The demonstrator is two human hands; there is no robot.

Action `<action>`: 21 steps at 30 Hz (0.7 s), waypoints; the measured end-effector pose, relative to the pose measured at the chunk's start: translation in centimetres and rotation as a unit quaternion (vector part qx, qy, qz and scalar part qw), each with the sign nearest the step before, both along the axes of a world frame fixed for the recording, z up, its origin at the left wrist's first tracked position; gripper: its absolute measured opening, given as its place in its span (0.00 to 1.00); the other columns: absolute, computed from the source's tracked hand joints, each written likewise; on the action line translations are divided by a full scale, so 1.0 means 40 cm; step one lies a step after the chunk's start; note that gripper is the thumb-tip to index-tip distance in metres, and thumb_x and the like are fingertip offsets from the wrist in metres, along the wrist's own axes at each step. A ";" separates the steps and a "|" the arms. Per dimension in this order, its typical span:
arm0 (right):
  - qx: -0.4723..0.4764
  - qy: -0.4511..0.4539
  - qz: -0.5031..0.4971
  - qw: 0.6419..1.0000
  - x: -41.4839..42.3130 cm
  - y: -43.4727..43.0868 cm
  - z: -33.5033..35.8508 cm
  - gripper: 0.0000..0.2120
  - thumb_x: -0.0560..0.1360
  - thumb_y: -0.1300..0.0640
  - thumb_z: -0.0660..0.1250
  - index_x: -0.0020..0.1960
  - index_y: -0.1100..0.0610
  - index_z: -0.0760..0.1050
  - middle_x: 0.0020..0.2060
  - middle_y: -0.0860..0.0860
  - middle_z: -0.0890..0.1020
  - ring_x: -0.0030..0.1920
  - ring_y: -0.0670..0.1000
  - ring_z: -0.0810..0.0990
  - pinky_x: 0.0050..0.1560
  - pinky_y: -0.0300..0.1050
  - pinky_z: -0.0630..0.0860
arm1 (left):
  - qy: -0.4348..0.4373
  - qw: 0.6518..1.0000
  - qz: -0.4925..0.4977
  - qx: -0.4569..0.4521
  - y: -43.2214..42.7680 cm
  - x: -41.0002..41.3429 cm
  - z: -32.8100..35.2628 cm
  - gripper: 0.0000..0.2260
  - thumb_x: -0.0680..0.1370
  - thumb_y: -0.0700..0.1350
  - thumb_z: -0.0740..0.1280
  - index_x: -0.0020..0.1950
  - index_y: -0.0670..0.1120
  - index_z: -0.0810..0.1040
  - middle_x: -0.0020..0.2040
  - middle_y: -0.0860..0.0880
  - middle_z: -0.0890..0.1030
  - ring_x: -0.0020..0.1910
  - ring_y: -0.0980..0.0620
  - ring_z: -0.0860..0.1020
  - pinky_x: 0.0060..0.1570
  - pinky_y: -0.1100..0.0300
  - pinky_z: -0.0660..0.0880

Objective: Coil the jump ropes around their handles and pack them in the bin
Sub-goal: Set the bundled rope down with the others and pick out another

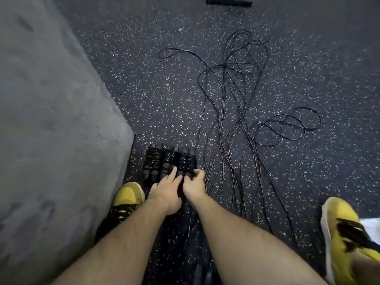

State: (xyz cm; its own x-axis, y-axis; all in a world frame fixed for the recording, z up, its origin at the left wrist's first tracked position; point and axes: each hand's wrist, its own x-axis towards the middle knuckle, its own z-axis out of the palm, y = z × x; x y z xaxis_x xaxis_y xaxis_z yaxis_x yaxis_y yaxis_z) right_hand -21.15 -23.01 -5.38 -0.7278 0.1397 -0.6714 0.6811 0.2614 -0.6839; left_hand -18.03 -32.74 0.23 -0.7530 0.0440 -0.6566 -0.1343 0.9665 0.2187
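Three black jump ropes, each coiled around its pair of handles, lie side by side on the speckled floor: the left bundle [152, 163], the middle bundle [169, 161] and the right bundle [186, 161]. My left hand [166, 191] rests with straight fingers on the near ends of the middle and right bundles. My right hand [194, 186] has its fingers curled round the near end of the right bundle. Several loose black ropes [232, 112] sprawl tangled across the floor to the right. No bin is in view.
A large grey padded block [51, 130] fills the left side, right beside the bundles. My yellow shoes stand at the lower left [126, 199] and the lower right [347, 237]. A black equipment base [228, 1] sits at the top edge.
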 end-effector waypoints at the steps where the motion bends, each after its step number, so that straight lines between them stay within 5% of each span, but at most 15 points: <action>1: 0.010 -0.009 0.022 1.000 -0.002 0.003 -0.001 0.16 0.79 0.57 0.62 0.66 0.52 0.65 0.55 0.53 0.80 0.53 0.55 0.80 0.60 0.50 0.76 | -0.001 1.000 0.004 -0.001 -0.003 -0.001 0.001 0.34 0.79 0.47 0.62 0.83 0.53 0.51 0.82 0.55 0.38 0.81 0.52 0.50 0.77 0.47 0.56; 5: 0.139 0.003 0.104 0.985 0.005 0.030 0.005 0.21 0.79 0.54 0.62 0.71 0.53 0.70 0.66 0.52 0.71 0.67 0.56 0.70 0.70 0.48 0.68 | 0.050 0.998 0.030 0.000 0.025 0.017 -0.008 0.27 0.78 0.46 0.62 0.78 0.51 0.62 0.83 0.51 0.47 0.78 0.48 0.57 0.72 0.48 0.62; 8: 0.215 0.029 0.117 0.969 0.044 0.071 -0.001 0.21 0.77 0.58 0.61 0.70 0.53 0.70 0.68 0.53 0.68 0.69 0.56 0.66 0.69 0.49 0.66 | 0.134 0.990 0.051 -0.015 0.061 0.051 -0.023 0.17 0.77 0.46 0.63 0.66 0.48 0.71 0.71 0.46 0.64 0.68 0.45 0.66 0.65 0.51 0.69; 13: 0.262 -0.034 0.122 0.957 0.094 0.138 -0.033 0.16 0.76 0.59 0.67 0.62 0.55 0.69 0.62 0.54 0.76 0.63 0.57 0.73 0.61 0.49 0.73 | -0.025 0.980 0.184 0.076 0.116 0.107 -0.091 0.13 0.78 0.45 0.64 0.62 0.46 0.73 0.62 0.46 0.73 0.60 0.45 0.76 0.60 0.53 0.73; 21: 0.157 -0.058 0.097 0.981 0.091 0.181 -0.031 0.04 0.73 0.55 0.67 0.46 0.52 0.73 0.46 0.50 0.82 0.47 0.53 0.80 0.45 0.41 0.74 | -0.106 0.889 0.379 0.233 0.153 0.123 -0.147 0.11 0.76 0.45 0.70 0.56 0.51 0.73 0.47 0.50 0.82 0.42 0.53 0.78 0.36 0.61 0.72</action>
State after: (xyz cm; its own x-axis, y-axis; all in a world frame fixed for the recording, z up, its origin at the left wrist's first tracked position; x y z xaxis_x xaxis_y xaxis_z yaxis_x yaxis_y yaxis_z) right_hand -17.51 -15.79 -6.62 -0.6828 0.2194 -0.6969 0.6661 0.5787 -0.4704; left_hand -13.10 -26.62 -5.67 -0.5444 -0.1192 -0.8303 -0.7940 0.3923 0.4643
